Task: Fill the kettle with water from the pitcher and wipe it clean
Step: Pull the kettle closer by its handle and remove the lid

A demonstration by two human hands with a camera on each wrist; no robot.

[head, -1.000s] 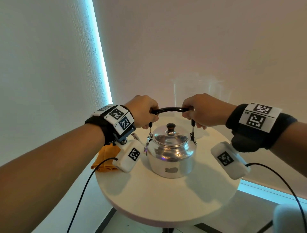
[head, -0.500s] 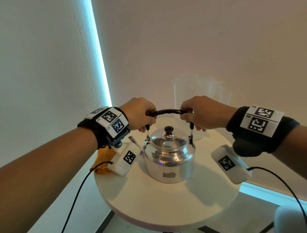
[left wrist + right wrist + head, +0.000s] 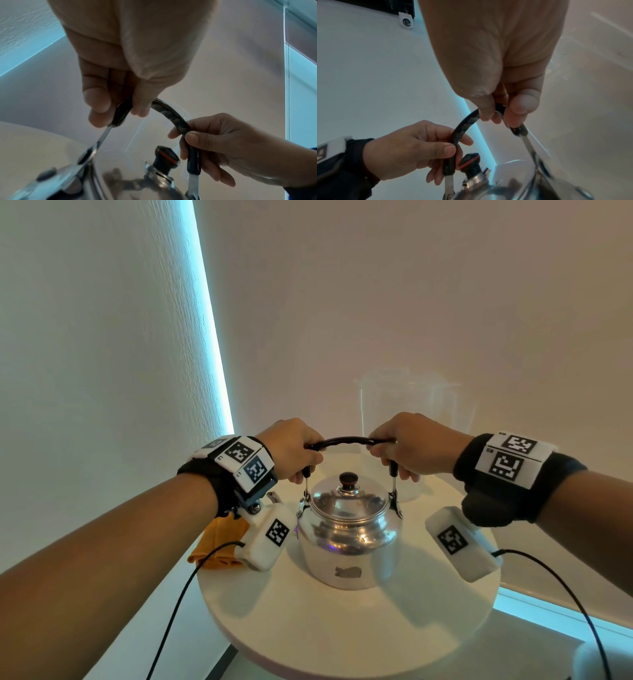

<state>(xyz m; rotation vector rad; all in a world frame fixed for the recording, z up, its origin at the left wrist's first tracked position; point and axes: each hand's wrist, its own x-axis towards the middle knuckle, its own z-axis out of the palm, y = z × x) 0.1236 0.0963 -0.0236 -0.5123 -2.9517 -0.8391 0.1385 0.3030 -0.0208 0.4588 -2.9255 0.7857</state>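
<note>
A shiny steel kettle (image 3: 347,537) with its lid on and a black knob (image 3: 348,479) stands on the round white table (image 3: 342,635). Its black arched handle (image 3: 346,441) is upright. My left hand (image 3: 294,450) grips the handle's left end and my right hand (image 3: 407,446) grips the right end. In the left wrist view my left hand (image 3: 120,102) curls round the handle (image 3: 171,115), with my right hand (image 3: 205,142) opposite. The right wrist view shows my right hand (image 3: 501,112) and left hand (image 3: 423,147) on the handle (image 3: 464,129). A clear pitcher (image 3: 411,419) stands behind the kettle.
A folded orange cloth (image 3: 219,542) lies at the table's left edge, partly under my left wrist camera. Walls stand close behind and to the left, meeting at a lit corner. The table's front part (image 3: 325,621) is bare. Cables hang from both wrists.
The kettle and both hands on its handle have shifted slightly lower in the head view. The grips on the handle are unchanged.
</note>
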